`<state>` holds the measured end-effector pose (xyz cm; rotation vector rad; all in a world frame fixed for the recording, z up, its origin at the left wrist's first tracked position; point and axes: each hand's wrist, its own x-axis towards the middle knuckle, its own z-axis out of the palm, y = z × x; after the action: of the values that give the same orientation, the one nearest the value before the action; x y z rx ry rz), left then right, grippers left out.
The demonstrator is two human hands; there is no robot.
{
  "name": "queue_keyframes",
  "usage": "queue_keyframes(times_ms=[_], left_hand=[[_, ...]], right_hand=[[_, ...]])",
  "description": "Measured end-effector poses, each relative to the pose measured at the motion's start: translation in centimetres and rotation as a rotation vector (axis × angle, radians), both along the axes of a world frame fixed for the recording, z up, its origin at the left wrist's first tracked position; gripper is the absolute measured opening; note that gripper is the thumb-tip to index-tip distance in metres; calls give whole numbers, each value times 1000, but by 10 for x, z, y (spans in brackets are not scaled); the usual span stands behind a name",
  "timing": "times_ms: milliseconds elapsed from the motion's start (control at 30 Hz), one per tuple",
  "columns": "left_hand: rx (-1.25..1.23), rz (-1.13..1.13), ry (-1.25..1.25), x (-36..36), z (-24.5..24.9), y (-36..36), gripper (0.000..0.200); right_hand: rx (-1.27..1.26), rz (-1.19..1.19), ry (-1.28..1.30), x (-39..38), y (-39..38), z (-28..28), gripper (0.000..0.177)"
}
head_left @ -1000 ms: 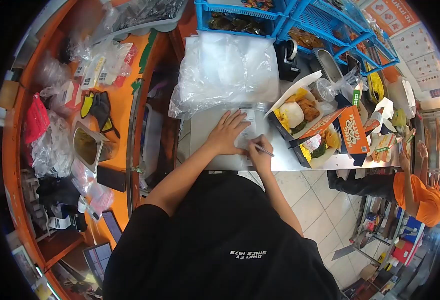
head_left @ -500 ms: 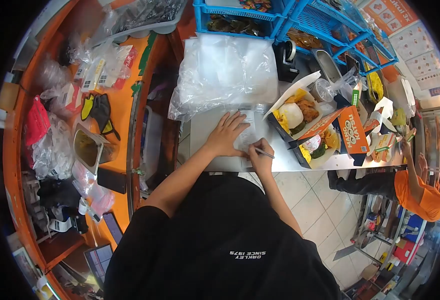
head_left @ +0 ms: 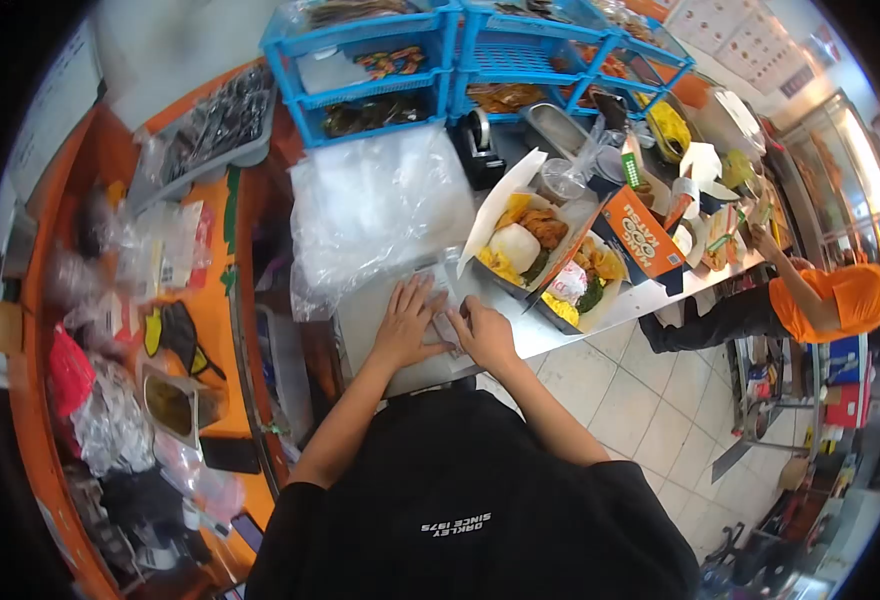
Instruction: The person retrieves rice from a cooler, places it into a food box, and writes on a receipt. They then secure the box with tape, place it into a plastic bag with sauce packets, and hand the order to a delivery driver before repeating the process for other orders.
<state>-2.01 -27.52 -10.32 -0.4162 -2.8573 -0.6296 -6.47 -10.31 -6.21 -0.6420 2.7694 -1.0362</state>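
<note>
On the metal counter (head_left: 360, 340), my left hand (head_left: 406, 325) lies flat with its fingers spread over a narrow white paper slip (head_left: 447, 330). Close to its right is my right hand (head_left: 484, 335), fingers curled as in a writing grip at the slip's edge. The pen in it is mostly hidden by the fingers now. Beyond both hands lies a stack of clear plastic bags (head_left: 380, 200). To the right of my right hand stand two open food boxes: one (head_left: 515, 245) with rice and fried pieces, the other (head_left: 580, 285) with greens and a wrapped item.
Blue tiered baskets (head_left: 360, 85) and a black tape dispenser (head_left: 477, 150) line the back. More orange boxes (head_left: 640, 235) fill the right. A person in an orange shirt (head_left: 830, 300) works at the counter's far end. An orange shelf (head_left: 225, 350) on the left holds a metal container (head_left: 175, 405).
The view has turned and shifted, so the counter appears lower and further left. My right hand has turned, and the pen that showed clearly is now hardly visible. My left hand stays on the slip.
</note>
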Motion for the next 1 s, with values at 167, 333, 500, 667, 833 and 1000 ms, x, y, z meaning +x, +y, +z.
queue_keyframes(times_ms=[167, 333, 500, 667, 833, 1000], left_hand=[[81, 65, 91, 3, 5, 7, 79], [433, 13, 245, -27, 71, 81, 67], [801, -38, -79, -66, 90, 146, 70], [299, 839, 421, 8, 30, 84, 63], [59, 983, -85, 75, 2, 43, 42], [374, 763, 79, 27, 17, 42, 17]], right_hand=[[-234, -215, 530, 3, 94, 30, 10], [-229, -813, 251, -71, 210, -27, 30], [-278, -500, -135, -43, 199, -39, 42], [-684, -487, -448, -27, 193, -59, 29], [-730, -411, -564, -23, 194, -39, 37], [-741, -260, -739, 0, 191, -62, 49]])
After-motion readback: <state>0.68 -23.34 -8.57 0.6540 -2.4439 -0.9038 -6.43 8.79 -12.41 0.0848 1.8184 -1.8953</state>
